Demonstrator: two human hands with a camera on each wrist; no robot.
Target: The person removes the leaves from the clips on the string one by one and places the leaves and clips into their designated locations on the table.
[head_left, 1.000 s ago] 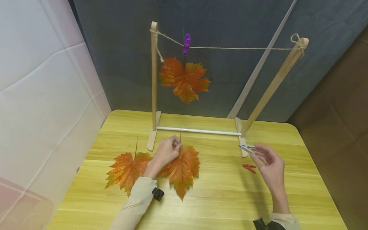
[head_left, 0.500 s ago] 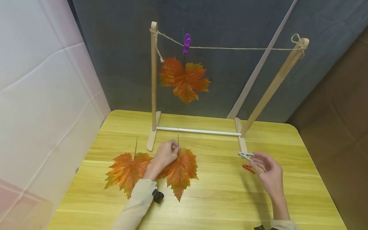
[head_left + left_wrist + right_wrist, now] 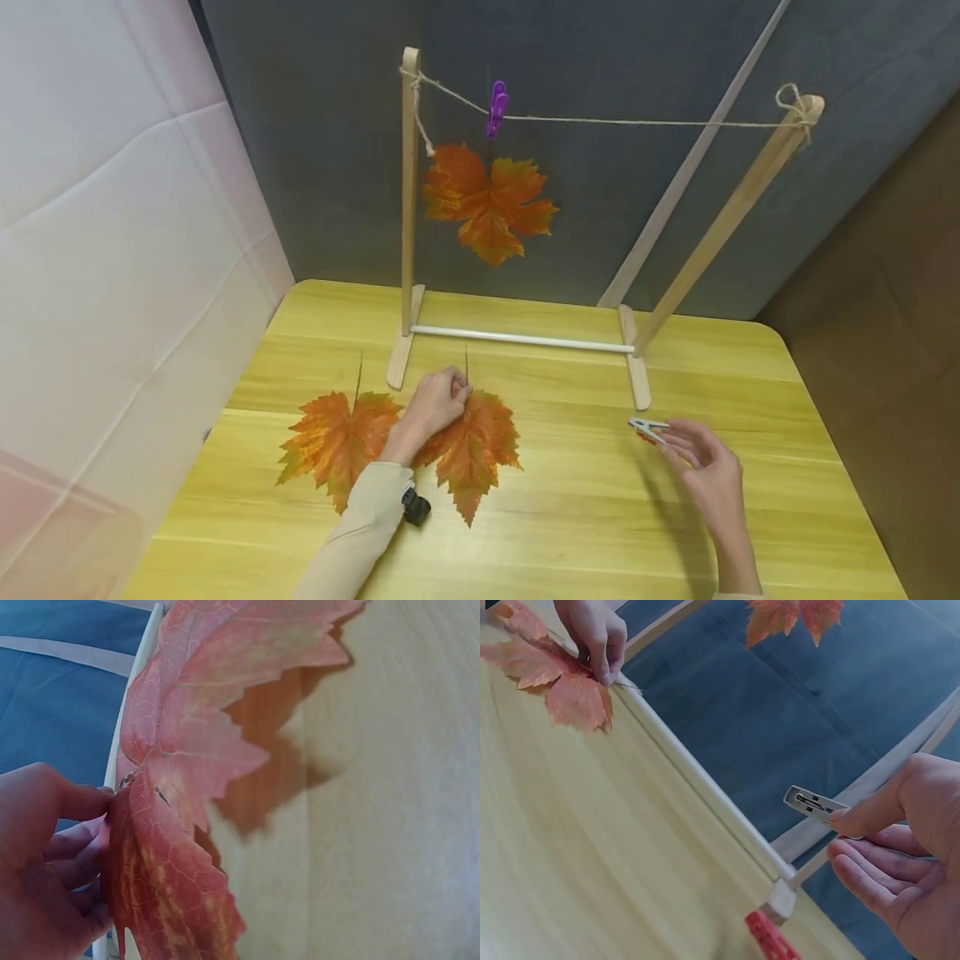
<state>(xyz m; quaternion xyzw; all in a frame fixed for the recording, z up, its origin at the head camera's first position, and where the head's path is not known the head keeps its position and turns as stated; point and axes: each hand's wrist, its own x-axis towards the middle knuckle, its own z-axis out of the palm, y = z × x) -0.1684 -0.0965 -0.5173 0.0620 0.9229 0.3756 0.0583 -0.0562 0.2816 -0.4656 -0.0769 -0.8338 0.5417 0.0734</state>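
My left hand [image 3: 433, 408] pinches an orange maple leaf [image 3: 480, 450] near the base of its stem; in the left wrist view that leaf [image 3: 187, 750] is lifted off the table and casts a shadow. A second leaf [image 3: 330, 442] lies to the left, partly behind my left forearm. Over the table's right side, my right hand [image 3: 705, 467] holds a pale grey clothespin [image 3: 647, 430] between thumb and fingers. Below it sits a red clothespin [image 3: 769, 936], mostly hidden in the head view. A third leaf [image 3: 491, 204] hangs from the string under a purple clothespin [image 3: 497, 110].
A wooden frame has a left post [image 3: 409, 192], a leaning right post [image 3: 727, 225] and a white bottom rod [image 3: 525, 338]. Twine [image 3: 637, 122] runs between the post tops. The yellow wooden table [image 3: 570, 517] meets a dark backdrop [image 3: 585, 208] behind.
My right hand has moved down, toward the table's front, with the grey clothespin, which now covers most of the red one. The left hand keeps its pinch on the leaf, shifting only slightly.
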